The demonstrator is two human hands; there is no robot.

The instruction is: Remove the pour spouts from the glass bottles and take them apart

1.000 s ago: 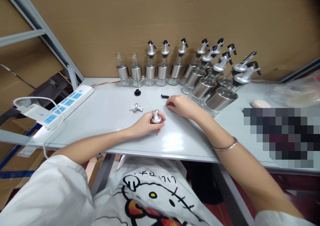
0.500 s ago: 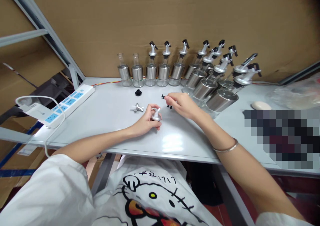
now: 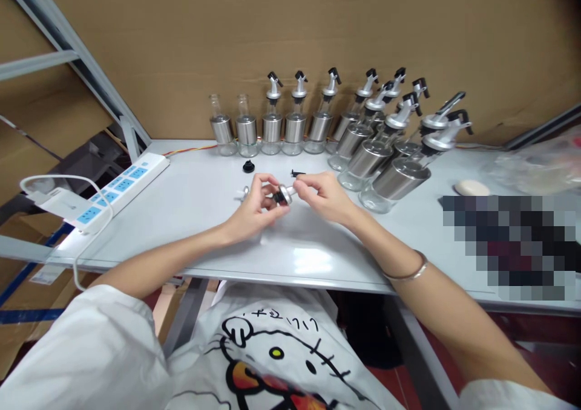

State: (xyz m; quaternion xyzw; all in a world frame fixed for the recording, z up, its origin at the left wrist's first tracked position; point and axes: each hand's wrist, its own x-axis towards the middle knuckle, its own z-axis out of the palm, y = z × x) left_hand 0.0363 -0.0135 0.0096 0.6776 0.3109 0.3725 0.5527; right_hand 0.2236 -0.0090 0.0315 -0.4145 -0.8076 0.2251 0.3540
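Note:
My left hand (image 3: 256, 213) grips a silver bottle pourer (image 3: 285, 193) with a black stopper, tilted so its spout points right. My right hand (image 3: 327, 197) is closed in a pinch at the spout tip; whatever lies between its fingers is hidden. Just behind the right fingers lies a small black part (image 3: 297, 173). A second silver pourer top (image 3: 246, 190) rests on the table, partly covered by my left hand. Farther back sits a black stopper (image 3: 248, 166).
Steel-sleeved glass bottles with pourers (image 3: 295, 129) line the back and right. Two bottles without pourers (image 3: 246, 130) stand at the row's left end. A white power strip (image 3: 122, 186) with a cable lies left. An off-white oval object (image 3: 472, 188) and plastic bag (image 3: 531, 165) are right.
My left hand has tipped the pourer from upright to lying sideways. My right hand has come from the small black parts to the spout tip. The view has shifted slightly.

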